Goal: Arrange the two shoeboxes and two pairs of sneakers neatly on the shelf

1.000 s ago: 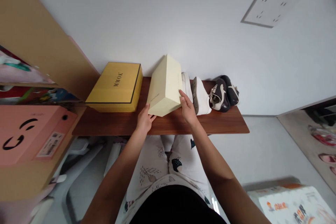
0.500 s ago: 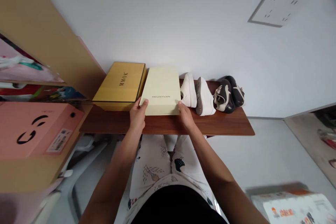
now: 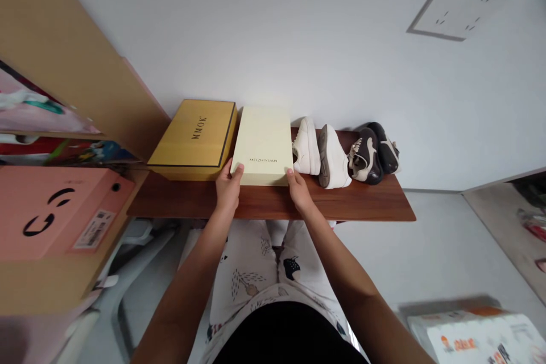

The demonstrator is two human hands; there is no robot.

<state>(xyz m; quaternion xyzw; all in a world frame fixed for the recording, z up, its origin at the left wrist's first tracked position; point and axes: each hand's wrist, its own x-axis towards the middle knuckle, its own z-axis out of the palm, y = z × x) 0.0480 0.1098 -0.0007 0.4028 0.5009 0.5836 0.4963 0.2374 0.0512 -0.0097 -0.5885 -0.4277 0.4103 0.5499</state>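
Observation:
A cream shoebox [image 3: 265, 133] marked MEIZHIYUAN lies on the brown wooden shelf [image 3: 362, 202]. My left hand [image 3: 229, 186] grips its near left corner, thumb on the front edge and fingers round the side. At the near right corner my right hand [image 3: 300, 189] holds it too, the thumb against the edge and the other fingers partly hidden. Left of it sits a yellow shoebox [image 3: 194, 131] with dark trim. Close on its right stand white sneakers [image 3: 335, 156], then a pair of dark sneakers [image 3: 367, 156].
A pink shoebox [image 3: 55, 210] rests on a wooden ledge at the left. A white wall with a socket plate [image 3: 463, 8] rises behind the shelf. On the floor at lower right lies a white printed package [image 3: 482, 338]. A grey chair-like frame [image 3: 132, 261] stands at lower left.
The cream shoebox has turned slightly, its near left corner shifting right and away from the yellow box. Both hands have moved with it, still at its near corners.

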